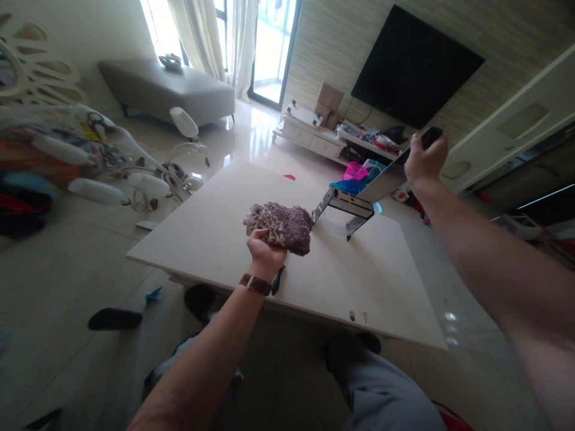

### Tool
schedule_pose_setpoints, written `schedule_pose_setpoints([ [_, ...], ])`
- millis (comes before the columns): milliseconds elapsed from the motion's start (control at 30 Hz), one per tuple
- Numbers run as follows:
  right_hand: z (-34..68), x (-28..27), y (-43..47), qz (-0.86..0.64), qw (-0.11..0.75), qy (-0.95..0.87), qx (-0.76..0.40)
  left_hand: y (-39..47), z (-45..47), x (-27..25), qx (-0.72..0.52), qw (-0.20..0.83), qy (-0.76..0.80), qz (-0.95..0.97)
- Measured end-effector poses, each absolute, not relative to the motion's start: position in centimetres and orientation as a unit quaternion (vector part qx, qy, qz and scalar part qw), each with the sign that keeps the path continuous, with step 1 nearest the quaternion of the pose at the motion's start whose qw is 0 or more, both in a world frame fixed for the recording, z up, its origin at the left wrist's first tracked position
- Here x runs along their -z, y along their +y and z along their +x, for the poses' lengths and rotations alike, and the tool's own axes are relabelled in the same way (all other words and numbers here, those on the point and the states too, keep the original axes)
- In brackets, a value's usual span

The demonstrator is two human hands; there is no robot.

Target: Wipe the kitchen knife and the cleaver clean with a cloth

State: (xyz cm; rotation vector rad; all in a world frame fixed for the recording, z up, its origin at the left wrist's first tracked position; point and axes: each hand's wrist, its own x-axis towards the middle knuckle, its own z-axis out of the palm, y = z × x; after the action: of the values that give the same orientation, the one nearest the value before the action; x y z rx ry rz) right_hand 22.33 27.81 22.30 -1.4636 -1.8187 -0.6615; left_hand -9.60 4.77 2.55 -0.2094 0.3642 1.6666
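No text, label, brand, number or sign can be read anywhere in view, neither on the near counter (197, 233) nor on the far television (415, 66).

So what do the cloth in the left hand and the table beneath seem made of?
Cloth: probably matte textile pile, going by its shaggy tufts. Table: smooth, pale, faintly glossy; perhaps laminate or stone, no wood grain visible.

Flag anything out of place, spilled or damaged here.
Slightly: on the floor by the table, a blue scrap lies loose near a dark, shoe-like item, as if dropped. No spill or damage is evident.
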Motion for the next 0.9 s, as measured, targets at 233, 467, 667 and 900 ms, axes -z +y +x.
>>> schedule_pose_setpoints([
  [233, 20.7, -19.9, 18.1, -0.596, 0.35, -0.713, 0.122, 4.2, -8.9, -2.6, -0.731, 0.658, 0.164, -0.078],
  [467, 21.3, -11.3, 13.7, -0.651, 0.266, -0.709, -0.05, 4.0, -8.4, -2.5, -0.721, 0.67, 0.168, -0.064],
  [667, 22.0, -8.0, 11.8, -0.642, 0.21, -0.732, -0.087, 4.2, -8.1, -2.3, -0.714, 0.676, 0.174, -0.063],
  [900, 23.3, -6.9, 11.8, -0.656, 0.193, -0.725, -0.076, 4.0, -7.8, -2.5, -0.702, 0.691, 0.167, -0.051],
])
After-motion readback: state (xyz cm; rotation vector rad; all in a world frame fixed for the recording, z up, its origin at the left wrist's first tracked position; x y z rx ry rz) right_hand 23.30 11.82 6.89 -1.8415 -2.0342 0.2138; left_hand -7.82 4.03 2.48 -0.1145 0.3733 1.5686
